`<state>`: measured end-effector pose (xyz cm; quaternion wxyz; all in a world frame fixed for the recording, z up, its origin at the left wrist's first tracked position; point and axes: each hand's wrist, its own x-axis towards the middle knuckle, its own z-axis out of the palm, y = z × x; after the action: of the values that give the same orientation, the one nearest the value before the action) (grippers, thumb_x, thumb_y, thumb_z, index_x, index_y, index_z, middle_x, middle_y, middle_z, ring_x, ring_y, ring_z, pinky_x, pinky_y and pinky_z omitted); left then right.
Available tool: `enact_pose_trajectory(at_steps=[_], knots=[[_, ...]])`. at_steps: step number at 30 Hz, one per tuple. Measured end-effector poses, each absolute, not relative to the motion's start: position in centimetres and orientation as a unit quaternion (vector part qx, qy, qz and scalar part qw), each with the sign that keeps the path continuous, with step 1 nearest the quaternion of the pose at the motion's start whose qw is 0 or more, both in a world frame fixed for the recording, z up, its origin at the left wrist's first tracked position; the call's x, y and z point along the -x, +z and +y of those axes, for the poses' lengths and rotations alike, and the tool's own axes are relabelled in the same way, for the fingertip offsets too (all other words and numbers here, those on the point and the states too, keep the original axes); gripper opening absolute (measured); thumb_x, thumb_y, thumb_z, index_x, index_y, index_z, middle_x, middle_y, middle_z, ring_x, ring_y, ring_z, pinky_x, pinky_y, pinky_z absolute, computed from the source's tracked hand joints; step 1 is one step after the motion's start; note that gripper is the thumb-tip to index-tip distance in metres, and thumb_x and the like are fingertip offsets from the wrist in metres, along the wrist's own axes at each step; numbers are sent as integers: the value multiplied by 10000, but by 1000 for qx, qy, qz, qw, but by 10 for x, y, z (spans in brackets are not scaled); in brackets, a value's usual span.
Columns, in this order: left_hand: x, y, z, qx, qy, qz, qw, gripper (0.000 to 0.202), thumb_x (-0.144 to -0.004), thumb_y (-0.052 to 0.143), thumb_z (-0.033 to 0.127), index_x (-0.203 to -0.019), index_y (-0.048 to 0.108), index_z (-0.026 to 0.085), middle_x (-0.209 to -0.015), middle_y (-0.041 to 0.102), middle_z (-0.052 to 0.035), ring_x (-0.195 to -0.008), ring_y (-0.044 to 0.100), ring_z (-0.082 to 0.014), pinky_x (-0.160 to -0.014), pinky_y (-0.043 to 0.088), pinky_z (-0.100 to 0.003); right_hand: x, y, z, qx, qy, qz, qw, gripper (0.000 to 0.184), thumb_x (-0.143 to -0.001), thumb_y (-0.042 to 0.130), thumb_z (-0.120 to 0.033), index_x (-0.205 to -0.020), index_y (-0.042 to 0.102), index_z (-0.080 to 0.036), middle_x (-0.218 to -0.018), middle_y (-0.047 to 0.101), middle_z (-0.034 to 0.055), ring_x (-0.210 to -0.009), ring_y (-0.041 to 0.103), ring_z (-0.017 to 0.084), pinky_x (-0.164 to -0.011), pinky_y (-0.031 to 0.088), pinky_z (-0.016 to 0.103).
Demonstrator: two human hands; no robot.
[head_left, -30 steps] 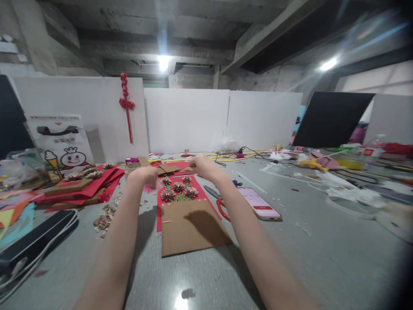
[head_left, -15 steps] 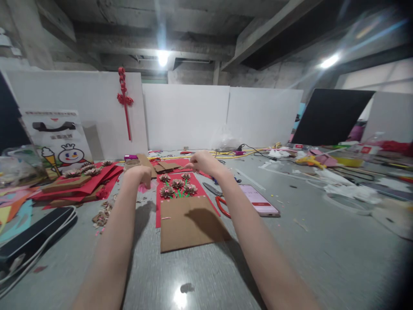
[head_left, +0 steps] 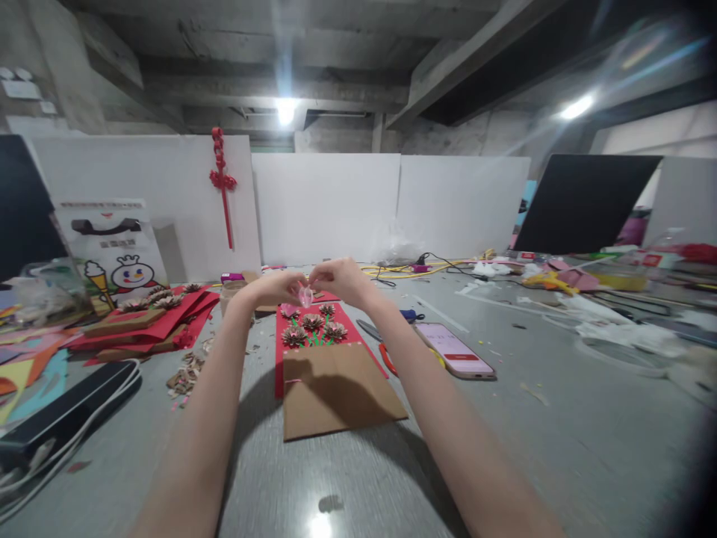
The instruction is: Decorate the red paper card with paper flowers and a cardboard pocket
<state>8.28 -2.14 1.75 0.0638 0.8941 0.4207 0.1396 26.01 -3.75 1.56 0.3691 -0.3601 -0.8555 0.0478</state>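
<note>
My left hand (head_left: pixel 281 287) and my right hand (head_left: pixel 336 281) meet above the far end of a red sheet (head_left: pixel 278 366). Their fingers are pinched together on a small see-through pink piece (head_left: pixel 305 296), which looks like plastic film; its exact kind is unclear. Below them, several brown layered paper flowers (head_left: pixel 312 323) with pink centres and green stems lie on the red sheet. A plain brown cardboard piece (head_left: pixel 341 392) covers the sheet's near part, in the shadow of my hands. Another pink bit (head_left: pixel 289 309) shows beneath my left hand.
Scissors with red handles (head_left: pixel 388 360) and a phone (head_left: pixel 456 351) lie right of the sheet. Left are paper scraps (head_left: pixel 187 373), a stack of red sheets and cardboard (head_left: pixel 134 332), and a black power adapter (head_left: pixel 72 411). White panels (head_left: pixel 325 209) stand behind.
My left hand has moved right and my right hand slightly left, so they now meet over the flowers. The pink piece is now up between their fingers. The view has shifted slightly.
</note>
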Motion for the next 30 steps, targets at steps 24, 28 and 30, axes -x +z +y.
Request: enact_pose_trajectory(at_steps=[24, 28, 30], knots=[[-90, 20, -27, -883, 167, 437, -32, 216, -732, 475, 258, -929, 508, 173, -761, 597, -27, -692, 519, -141, -581, 353, -236, -253, 11, -31, 427, -82, -840, 326, 100, -680, 636, -161, -759, 694, -182, -685, 669, 16, -625, 567, 92, -566, 341, 181], [-89, 20, -24, -882, 184, 431, -41, 218, -730, 493, 269, -922, 514, 170, -743, 594, -21, -674, 515, -128, -579, 351, -230, -251, 9, -30, 441, -101, -831, 324, 134, -710, 603, -181, -786, 705, -222, -742, 687, 14, -684, 589, 109, -608, 353, 193], [-88, 19, -22, -881, 189, 431, -37, 247, -713, 531, 285, -932, 512, 172, -738, 597, -12, -661, 513, -118, -575, 350, -223, -249, 9, -32, 455, -111, -826, 313, 142, -723, 584, -193, -786, 706, -231, -741, 688, 15, -684, 589, 117, -607, 349, 202]])
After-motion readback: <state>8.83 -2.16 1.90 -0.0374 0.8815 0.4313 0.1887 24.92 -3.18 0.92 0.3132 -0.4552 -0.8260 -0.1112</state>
